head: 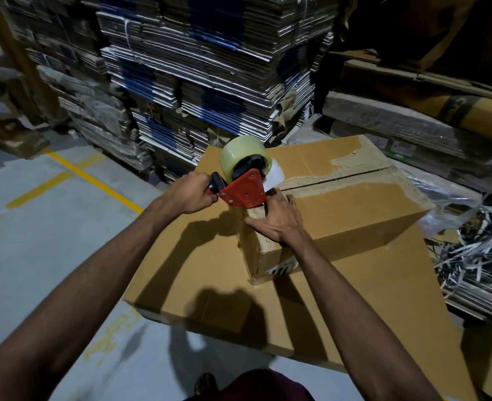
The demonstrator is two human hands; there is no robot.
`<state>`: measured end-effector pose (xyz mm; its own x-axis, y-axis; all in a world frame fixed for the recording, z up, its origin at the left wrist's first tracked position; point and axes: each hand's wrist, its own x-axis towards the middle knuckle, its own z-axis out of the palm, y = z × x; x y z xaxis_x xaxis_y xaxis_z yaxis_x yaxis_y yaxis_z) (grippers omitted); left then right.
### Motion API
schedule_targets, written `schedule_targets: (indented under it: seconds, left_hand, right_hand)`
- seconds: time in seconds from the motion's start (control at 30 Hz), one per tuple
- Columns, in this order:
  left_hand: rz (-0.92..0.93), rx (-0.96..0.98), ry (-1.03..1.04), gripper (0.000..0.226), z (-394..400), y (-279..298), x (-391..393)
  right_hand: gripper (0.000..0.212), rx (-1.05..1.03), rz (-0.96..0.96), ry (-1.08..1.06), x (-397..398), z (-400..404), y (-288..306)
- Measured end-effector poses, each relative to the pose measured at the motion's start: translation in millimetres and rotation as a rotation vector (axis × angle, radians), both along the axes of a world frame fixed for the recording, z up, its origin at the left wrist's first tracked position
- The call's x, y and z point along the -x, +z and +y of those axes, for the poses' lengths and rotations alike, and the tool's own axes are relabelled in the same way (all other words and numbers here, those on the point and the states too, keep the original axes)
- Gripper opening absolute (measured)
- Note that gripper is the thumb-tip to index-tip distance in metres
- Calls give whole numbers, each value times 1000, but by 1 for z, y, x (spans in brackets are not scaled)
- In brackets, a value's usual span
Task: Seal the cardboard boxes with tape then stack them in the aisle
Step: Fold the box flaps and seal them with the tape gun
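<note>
— What do we have in hand here?

— Our left hand (188, 195) is curled tight round the black handle of the red metal tape dispenser (243, 188), which carries a fat roll of clear packing tape (240, 153). The dispenser sits at the near end of the small brown cardboard box (349, 198), right at the top edge where the centre seam starts.

— And our right hand?

— Our right hand (278, 221) lies flat on the box's near corner, fingers straight and spread, pressing down just beside the dispenser's front.

— Where does the box sit?

— It rests on top of a larger flat brown cardboard box (210, 285), which lies on the grey concrete floor (36, 256) beside a yellow painted line (94, 180).

— Is the seam taped?

— The flaps meet, and old torn tape patches show along the seam; a loose white tab of tape hangs from the roll.

— What's behind?

— Tall stacks of flattened cartons (195, 68), and a tangle of plastic strapping (476, 244) on our right.
</note>
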<state>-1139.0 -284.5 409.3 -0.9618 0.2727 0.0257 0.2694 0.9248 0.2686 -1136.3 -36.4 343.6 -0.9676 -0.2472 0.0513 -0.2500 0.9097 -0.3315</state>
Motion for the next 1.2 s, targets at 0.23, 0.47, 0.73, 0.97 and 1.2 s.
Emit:
schedule_targets:
  seconds: [0.23, 0.47, 0.73, 0.97, 1.2]
  left_hand:
    - [-14, -2, 81, 32, -36, -8, -14]
    - [-31, -54, 183, 40, -74, -43, -31]
    - [2, 6, 201, 29, -45, -75, -22]
    - [27, 4, 251, 20, -40, -78, -31]
    - [156, 134, 194, 28, -43, -91, -33]
  right_hand:
    - [110, -30, -59, 13, 4, -1, -7]
    - [112, -69, -76, 15, -1, -5, -6]
    - [120, 220, -223, -14, -7, 0, 18]
    - [163, 723, -392, -247, -14, -78, 54]
    - [146, 711, -217, -303, -44, -88, 27]
